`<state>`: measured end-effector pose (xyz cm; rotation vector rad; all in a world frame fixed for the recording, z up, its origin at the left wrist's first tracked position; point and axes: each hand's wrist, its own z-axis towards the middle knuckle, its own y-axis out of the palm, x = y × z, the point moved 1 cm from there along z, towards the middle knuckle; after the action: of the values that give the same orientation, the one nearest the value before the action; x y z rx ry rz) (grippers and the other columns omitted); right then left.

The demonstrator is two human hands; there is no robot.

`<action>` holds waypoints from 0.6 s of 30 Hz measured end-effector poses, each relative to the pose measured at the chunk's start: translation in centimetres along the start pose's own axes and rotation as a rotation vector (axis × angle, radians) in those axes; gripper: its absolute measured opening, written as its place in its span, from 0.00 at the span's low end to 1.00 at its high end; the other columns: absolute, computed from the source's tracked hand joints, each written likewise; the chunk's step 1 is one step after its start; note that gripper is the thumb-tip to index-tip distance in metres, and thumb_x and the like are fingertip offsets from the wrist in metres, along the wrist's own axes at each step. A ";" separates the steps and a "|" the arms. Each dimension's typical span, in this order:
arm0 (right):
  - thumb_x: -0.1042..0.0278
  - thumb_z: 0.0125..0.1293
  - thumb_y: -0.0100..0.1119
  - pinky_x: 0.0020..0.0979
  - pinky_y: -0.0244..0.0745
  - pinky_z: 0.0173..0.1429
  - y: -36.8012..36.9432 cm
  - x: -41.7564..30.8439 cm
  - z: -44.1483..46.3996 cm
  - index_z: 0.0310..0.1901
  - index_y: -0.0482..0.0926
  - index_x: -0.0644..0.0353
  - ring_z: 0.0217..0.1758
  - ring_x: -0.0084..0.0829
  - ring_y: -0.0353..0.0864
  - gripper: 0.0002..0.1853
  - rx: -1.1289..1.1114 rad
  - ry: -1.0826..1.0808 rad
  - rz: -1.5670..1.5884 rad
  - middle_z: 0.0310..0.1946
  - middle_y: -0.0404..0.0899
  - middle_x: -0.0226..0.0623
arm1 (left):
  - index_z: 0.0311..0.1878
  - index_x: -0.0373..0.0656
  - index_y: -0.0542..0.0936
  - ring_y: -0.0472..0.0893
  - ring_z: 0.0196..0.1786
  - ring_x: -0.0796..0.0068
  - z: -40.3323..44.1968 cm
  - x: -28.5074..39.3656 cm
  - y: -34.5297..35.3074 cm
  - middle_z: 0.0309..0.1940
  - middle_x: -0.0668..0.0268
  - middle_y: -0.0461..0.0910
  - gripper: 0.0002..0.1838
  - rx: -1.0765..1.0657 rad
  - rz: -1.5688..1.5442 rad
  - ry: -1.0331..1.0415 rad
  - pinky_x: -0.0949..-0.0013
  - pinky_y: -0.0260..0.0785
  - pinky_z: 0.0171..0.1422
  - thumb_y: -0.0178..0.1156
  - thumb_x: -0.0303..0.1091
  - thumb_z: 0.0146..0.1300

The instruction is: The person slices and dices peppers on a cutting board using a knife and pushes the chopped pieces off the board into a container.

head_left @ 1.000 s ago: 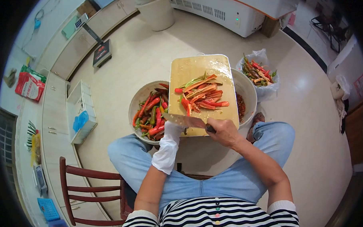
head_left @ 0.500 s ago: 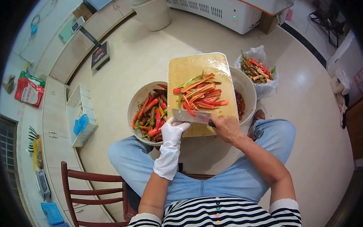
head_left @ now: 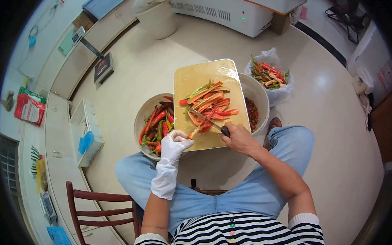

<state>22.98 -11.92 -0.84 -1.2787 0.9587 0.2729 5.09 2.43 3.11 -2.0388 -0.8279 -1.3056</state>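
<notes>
My left hand (head_left: 174, 145), in a white glove, pinches the end of a pepper piece (head_left: 190, 135) at the near left edge of the yellow cutting board (head_left: 189, 75). Bare and closed round a black handle, my right hand (head_left: 240, 140) holds a knife (head_left: 205, 117) whose blade points left over the board. Split red and green peppers (head_left: 214, 99) lie in a pile beyond the blade. Whole peppers fill a bowl (head_left: 141, 116) at the board's left. Under its right side stands a white tub (head_left: 266, 99) with chopped red pepper (head_left: 251, 112).
A plastic bag of peppers (head_left: 279, 97) stands at the right on the floor. A floor scale (head_left: 103, 68), a white shelf unit (head_left: 93, 138) and a wooden chair (head_left: 102, 197) are at the left. A white bin (head_left: 158, 22) stands at the back.
The knife has swung from lying crosswise near the front edge to a slant over the pile. My left hand has moved down and left, and a pepper piece now shows at its fingertips.
</notes>
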 end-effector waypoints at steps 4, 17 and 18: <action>0.59 0.58 0.57 0.45 0.72 0.38 0.3 0.8 0.1 0.33 0.71 0.69 0.31 0.53 0.78 0.17 -0.079 0.042 0.127 0.23 0.76 0.57 | 0.32 0.39 0.74 0.72 0.22 0.85 1.0 0.9 -0.3 0.18 0.72 0.76 0.14 -0.027 0.089 0.025 0.80 0.62 0.28 0.68 0.24 0.41; 0.60 0.60 0.54 0.36 0.70 0.23 0.3 1.3 0.8 0.34 0.71 0.69 0.17 0.35 0.76 0.16 -0.291 0.225 0.283 0.18 0.75 0.45 | 0.33 0.41 0.74 0.73 0.23 0.86 0.7 9.8 -1.2 0.21 0.72 0.76 0.13 -0.035 0.131 0.219 0.82 0.63 0.30 0.67 0.24 0.44; 0.59 0.59 0.54 0.39 0.72 0.32 2.1 2.9 1.1 0.35 0.72 0.70 0.25 0.41 0.79 0.17 -0.169 0.100 0.195 0.23 0.76 0.50 | 0.33 0.42 0.73 0.74 0.23 0.85 1.1 10.7 -0.9 0.21 0.72 0.76 0.14 -0.080 0.040 0.227 0.81 0.64 0.30 0.68 0.25 0.44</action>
<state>23.87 -11.22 -4.40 -1.3637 1.1677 0.4522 8.54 5.83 12.71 -1.9110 -0.6374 -1.5352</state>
